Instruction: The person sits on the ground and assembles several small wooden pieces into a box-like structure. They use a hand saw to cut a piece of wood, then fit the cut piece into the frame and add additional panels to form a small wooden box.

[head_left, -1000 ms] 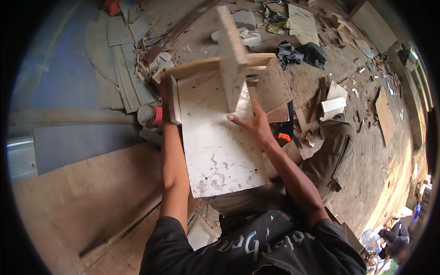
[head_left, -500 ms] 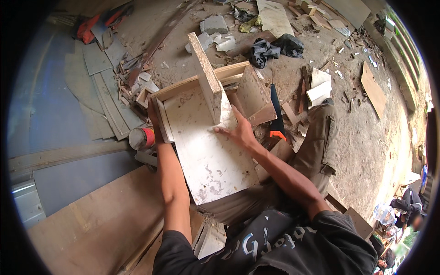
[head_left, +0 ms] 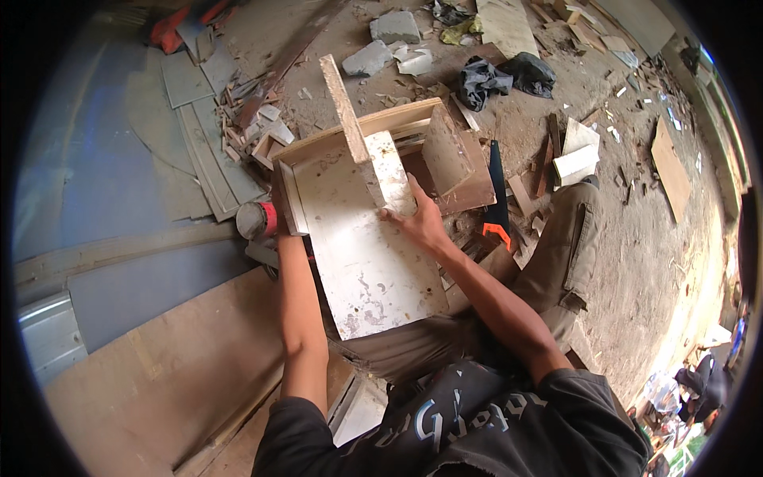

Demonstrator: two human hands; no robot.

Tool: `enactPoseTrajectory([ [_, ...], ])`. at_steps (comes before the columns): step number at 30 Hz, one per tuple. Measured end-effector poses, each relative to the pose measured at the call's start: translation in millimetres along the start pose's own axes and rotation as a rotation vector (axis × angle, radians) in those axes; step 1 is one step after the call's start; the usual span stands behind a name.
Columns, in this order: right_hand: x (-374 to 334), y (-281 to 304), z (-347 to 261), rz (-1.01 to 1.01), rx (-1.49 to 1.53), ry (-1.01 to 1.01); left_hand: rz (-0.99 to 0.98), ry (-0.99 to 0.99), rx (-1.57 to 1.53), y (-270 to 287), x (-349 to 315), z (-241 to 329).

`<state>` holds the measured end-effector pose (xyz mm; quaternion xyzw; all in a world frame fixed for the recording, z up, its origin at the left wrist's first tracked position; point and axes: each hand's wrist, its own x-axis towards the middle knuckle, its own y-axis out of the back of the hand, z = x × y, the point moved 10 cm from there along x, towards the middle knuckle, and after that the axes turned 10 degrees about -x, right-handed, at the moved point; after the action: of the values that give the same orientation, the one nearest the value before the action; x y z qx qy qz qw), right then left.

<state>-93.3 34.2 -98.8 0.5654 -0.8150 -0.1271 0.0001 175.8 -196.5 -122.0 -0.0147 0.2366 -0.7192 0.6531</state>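
Observation:
A wooden box-like assembly (head_left: pixel 373 278) with a pale, stained panel rests across my lap, slanting away from me. On its upper part stands an L-shaped wooden piece (head_left: pixel 389 171) with a long narrow arm pointing away. My right hand (head_left: pixel 421 222) is closed on the lower right edge of this piece, thumb on the pale face, fingers partly behind it. At the assembly's left side is my left hand (head_left: pixel 280 208), wrapped along the edge in shadow; its fingers are mostly hidden. A brown board (head_left: pixel 449 155) stands tilted at the assembly's far right corner.
A handsaw (head_left: pixel 497 191) with an orange handle lies right of the assembly. A red-banded can (head_left: pixel 256 220) is beside my left forearm. Wood scraps, black plastic bags (head_left: pixel 509 79) and concrete blocks (head_left: pixel 394 27) litter the ground ahead. Large sheets (head_left: pixel 143 294) lean at left.
The L-shaped piece has turned in my right hand, so more of its pale face shows. My left hand stays at the assembly's side. The view has shifted slightly.

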Motion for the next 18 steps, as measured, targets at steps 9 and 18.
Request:
enactPoseTrajectory([
  [9, 7, -6, 13, -0.04, -0.007, 0.015, 0.326, 0.188, 0.033, 4, -116, -16],
  [18, 6, -5, 11, -0.038, 0.015, 0.019, 0.366, 0.061, -0.056, 26, -137, -24],
])
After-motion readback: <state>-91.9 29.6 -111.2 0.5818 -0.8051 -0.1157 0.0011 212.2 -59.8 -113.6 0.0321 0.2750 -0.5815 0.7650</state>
